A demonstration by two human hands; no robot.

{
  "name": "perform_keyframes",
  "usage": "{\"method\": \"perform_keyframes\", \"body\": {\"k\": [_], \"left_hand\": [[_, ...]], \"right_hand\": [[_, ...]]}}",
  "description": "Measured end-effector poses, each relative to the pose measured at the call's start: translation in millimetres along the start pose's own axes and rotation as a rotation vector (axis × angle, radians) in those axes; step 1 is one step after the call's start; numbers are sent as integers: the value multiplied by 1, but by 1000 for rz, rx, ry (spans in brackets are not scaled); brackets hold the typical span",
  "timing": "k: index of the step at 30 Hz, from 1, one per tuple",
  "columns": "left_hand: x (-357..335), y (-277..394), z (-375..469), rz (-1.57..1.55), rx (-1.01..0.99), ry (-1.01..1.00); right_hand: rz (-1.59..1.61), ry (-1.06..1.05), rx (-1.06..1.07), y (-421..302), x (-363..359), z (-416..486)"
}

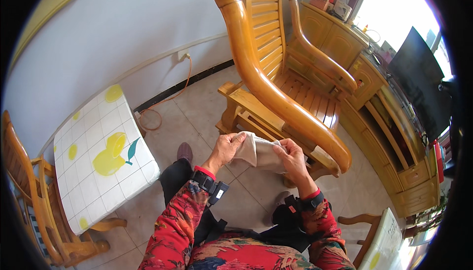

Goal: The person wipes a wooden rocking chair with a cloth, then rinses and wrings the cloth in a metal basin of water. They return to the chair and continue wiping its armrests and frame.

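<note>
A pale beige cloth (260, 152) is stretched between both hands, folded over on itself, above the tiled floor. My left hand (226, 149) pinches its left end between thumb and fingers. At the other end, my right hand (292, 157) grips the cloth with the thumb on top. Just beyond the hands stands a glossy wooden armchair (245, 44) with a slatted back and seat; its thick curved armrest reaches down close to my right hand. The underside of the cloth is hidden.
To the left is a table with a lemon-print cover (92, 196), beside a wooden chair (44, 203). An orange cord (189, 78) runs from a wall socket (183, 54) to the floor. Wooden cabinets (373, 129) with a dark television (417, 81) line the right side. Another covered table (384, 244) stands lower right.
</note>
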State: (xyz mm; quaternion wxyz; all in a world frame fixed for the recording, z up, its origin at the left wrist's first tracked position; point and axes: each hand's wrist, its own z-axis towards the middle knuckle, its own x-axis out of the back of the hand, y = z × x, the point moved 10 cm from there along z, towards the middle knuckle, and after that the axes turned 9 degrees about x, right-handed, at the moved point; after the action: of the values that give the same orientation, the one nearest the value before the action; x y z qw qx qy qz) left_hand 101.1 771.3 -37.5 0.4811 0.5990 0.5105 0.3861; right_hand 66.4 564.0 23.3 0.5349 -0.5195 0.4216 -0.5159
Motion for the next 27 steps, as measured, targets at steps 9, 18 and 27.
{"method": "perform_keyframes", "body": {"k": [9,18,27], "left_hand": [[-33,7,-21,-763,172,-479],[-61,-36,-54,-915,328,-573],[-43,-122,-32,-711,564,-281]], "right_hand": [[93,144,262,-63,26,-9],[-68,365,5,-5,61,-23],[-549,177,55,-36,63,-29]]}}
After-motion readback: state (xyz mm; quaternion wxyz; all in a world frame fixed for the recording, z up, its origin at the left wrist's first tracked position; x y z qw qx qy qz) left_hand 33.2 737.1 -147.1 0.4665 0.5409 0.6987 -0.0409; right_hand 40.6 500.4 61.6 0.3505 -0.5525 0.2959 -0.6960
